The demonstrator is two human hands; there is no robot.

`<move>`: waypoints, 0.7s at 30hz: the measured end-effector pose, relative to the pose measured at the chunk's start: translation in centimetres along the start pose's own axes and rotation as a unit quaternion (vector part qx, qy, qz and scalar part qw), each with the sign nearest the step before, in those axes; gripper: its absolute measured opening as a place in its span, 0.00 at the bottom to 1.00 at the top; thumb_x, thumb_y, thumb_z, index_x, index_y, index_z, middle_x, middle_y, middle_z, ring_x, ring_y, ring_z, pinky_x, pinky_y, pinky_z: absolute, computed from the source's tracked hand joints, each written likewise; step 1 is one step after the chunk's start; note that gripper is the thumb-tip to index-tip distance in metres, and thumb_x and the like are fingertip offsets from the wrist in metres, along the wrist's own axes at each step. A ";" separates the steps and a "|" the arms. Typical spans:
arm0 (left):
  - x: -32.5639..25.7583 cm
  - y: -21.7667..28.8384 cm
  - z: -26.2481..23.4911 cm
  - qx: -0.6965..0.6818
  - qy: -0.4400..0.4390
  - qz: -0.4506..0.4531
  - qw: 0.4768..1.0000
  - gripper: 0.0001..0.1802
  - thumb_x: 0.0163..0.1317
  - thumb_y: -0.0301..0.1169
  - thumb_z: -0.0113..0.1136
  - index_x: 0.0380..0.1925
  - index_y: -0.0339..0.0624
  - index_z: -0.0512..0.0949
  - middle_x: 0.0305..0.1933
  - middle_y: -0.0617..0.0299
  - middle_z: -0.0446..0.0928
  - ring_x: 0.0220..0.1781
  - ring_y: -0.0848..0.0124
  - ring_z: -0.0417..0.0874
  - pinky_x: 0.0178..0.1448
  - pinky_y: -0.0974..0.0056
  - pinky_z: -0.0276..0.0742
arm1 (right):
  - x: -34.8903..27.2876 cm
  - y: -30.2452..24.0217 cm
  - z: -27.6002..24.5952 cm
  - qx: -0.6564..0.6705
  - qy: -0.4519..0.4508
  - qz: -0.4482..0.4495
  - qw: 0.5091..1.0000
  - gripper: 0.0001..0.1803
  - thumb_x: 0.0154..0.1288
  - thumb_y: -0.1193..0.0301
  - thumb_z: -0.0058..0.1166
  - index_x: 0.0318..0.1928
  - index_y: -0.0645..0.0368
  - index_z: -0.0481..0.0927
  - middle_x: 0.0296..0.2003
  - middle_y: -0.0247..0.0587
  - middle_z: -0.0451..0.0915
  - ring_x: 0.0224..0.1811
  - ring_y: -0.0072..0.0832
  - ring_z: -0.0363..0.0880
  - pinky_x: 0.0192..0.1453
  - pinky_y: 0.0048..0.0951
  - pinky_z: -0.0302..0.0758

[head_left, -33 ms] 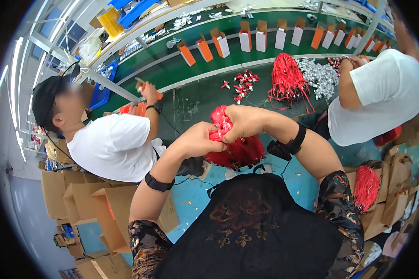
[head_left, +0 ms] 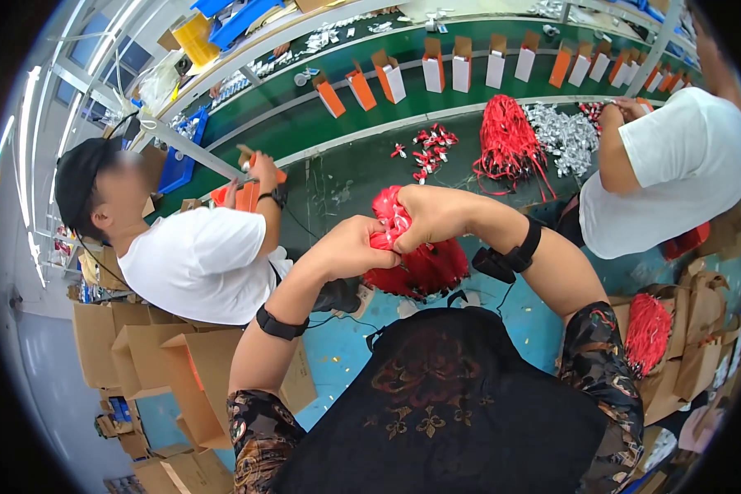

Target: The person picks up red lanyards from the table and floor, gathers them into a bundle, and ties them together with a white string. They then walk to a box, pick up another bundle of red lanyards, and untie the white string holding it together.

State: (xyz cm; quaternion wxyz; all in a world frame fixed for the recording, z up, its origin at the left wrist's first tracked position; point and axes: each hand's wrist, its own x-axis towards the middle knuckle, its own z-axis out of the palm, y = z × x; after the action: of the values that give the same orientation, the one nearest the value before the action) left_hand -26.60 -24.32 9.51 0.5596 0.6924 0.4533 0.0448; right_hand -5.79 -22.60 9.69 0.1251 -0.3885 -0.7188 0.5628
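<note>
A thick bundle of thin red cords (head_left: 424, 270) hangs in front of my chest, its ends dangling below my hands. From the left, my left hand (head_left: 358, 247) is closed on the gathered top of the bundle. My right hand (head_left: 428, 216) grips the same top from the other side, thumb pressed down near the left thumb. Beyond my hands on the dark green bench, a heap of red cords (head_left: 506, 140) lies beside a pile of small silver packets (head_left: 565, 138). Small red pieces (head_left: 433, 150) are scattered left of that heap.
A row of open orange and white boxes (head_left: 433, 64) stands along the green conveyor (head_left: 263, 103). Co-workers in white shirts flank me, left (head_left: 193, 263) and right (head_left: 675, 173). Cardboard boxes (head_left: 198, 379) fill the lower left; more red cords (head_left: 648, 333) rest on cartons at right.
The left co-worker's head and hands have shifted slightly at the orange box. My hands and the bundle of red cords look unchanged.
</note>
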 end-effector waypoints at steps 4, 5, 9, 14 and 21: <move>0.5 0.9 -1.3 0.054 0.003 -0.024 0.998 0.06 0.51 0.25 0.66 0.31 0.38 0.81 0.23 0.73 0.76 0.27 0.83 0.72 0.33 0.73 0.68 | 0.4 -0.4 -1.8 -0.054 -0.014 -0.026 0.998 0.11 0.42 0.72 0.64 0.21 0.64 0.76 0.15 0.36 0.73 0.18 0.20 0.68 0.23 0.31 0.66; 0.5 1.3 -1.5 0.055 0.003 -0.028 0.998 0.07 0.49 0.26 0.64 0.29 0.37 0.81 0.23 0.69 0.77 0.26 0.80 0.74 0.33 0.70 0.70 | 0.5 -0.4 -2.3 -0.077 -0.017 -0.031 0.996 0.10 0.44 0.72 0.64 0.21 0.63 0.75 0.15 0.34 0.73 0.18 0.18 0.67 0.23 0.30 0.66; 0.9 1.3 -1.8 -0.045 -0.006 0.046 0.998 0.08 0.47 0.26 0.60 0.28 0.34 0.80 0.27 0.64 0.80 0.28 0.77 0.77 0.36 0.68 0.74 | -0.4 -2.2 -3.6 -0.069 0.023 -0.014 0.997 0.15 0.44 0.68 0.67 0.27 0.65 0.77 0.21 0.36 0.77 0.24 0.19 0.72 0.28 0.29 0.70; 1.0 0.7 -1.1 -0.236 -0.018 0.086 0.968 0.10 0.51 0.25 0.62 0.35 0.35 0.78 0.28 0.61 0.81 0.26 0.76 0.79 0.33 0.72 0.73 | 0.0 -1.2 -3.9 0.030 0.020 -0.067 0.997 0.13 0.44 0.70 0.67 0.25 0.66 0.78 0.22 0.38 0.79 0.26 0.20 0.76 0.33 0.27 0.73; -0.4 -0.2 -3.1 -0.400 -0.092 0.007 0.912 0.17 0.57 0.28 0.58 0.46 0.30 0.75 0.17 0.63 0.73 0.17 0.77 0.70 0.30 0.67 0.69 | -1.0 6.3 -6.1 0.303 0.108 -0.097 0.942 0.09 0.57 0.72 0.67 0.35 0.61 0.80 0.31 0.32 0.82 0.33 0.18 0.80 0.41 0.24 0.76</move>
State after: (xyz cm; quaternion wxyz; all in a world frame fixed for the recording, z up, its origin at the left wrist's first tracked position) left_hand -28.71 -22.32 10.68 0.8287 0.4143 0.3394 0.1624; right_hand 1.25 -18.51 6.31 0.3680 -0.3193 -0.5306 0.6937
